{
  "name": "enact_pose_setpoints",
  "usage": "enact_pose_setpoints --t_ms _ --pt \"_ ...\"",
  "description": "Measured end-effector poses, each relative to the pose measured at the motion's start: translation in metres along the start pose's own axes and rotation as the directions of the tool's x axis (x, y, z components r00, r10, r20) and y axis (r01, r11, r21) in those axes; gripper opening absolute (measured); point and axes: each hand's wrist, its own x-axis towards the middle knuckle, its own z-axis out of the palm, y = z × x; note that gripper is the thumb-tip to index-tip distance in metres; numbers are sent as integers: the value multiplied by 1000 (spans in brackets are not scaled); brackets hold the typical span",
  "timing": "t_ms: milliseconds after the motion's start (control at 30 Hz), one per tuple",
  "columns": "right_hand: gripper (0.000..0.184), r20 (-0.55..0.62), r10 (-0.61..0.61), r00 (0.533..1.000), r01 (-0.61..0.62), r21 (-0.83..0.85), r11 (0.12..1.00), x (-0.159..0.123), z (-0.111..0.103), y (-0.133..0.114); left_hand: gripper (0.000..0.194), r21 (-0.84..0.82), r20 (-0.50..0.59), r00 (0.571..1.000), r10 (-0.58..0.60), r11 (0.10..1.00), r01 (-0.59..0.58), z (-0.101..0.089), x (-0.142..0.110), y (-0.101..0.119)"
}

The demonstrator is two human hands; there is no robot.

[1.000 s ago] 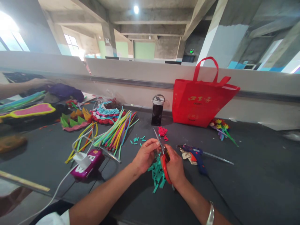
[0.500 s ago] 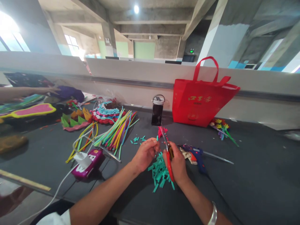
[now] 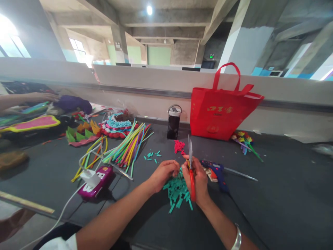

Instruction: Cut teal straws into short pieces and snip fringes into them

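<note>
My right hand (image 3: 199, 178) is wrapped round red-handled scissors (image 3: 192, 180), whose blades point up and away from me. Beside it, at the upper left edge of a heap of green strips (image 3: 178, 191), is my left hand (image 3: 165, 174). Its fingers are curled together; whatever is between them is hidden. Past the hands lies a small pile of red bits (image 3: 179, 146). A few short green pieces (image 3: 149, 156) are scattered to the left of it.
A glue gun (image 3: 220, 172) lies to the right with its cord trailing forward. Behind stand a black bottle (image 3: 173, 124) and a red bag (image 3: 221, 114). To the left are colourful sticks (image 3: 130, 146), a purple power strip (image 3: 97, 184) and another person's hand (image 3: 44, 97).
My left hand has come down to the green heap; the green piece at its fingertips no longer shows. The scissors have swung more upright, away from the left hand.
</note>
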Motion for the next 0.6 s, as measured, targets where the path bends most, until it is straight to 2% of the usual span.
enact_pose_setpoints --t_ms 67,133,267,367,433,500,600 --pt "26 -10 53 999 -53 6 999 1 0 1 7 137 -63 992 111 985 -101 0 -1 3" --pt "28 -17 101 995 -101 10 995 3 -1 3 8 312 -89 967 239 929 -201 1 -2 6" --pt "28 -6 120 993 -120 0 993 3 -1 6 6 585 5 900 436 728 -357 2 -3 8" --pt "27 4 71 997 -71 -13 997 2 0 5 3 641 60 882 468 659 -393 2 -3 6" --pt "26 11 42 999 -41 -16 999 1 1 3 6 637 65 885 460 664 -392 2 -3 4" --pt "25 11 49 999 -48 -23 999 1 1 2 7 602 47 902 429 708 -369 2 -3 4" --pt "27 -37 112 993 -114 -51 992 1 0 5 4 444 -54 949 311 859 -256 1 -3 5"
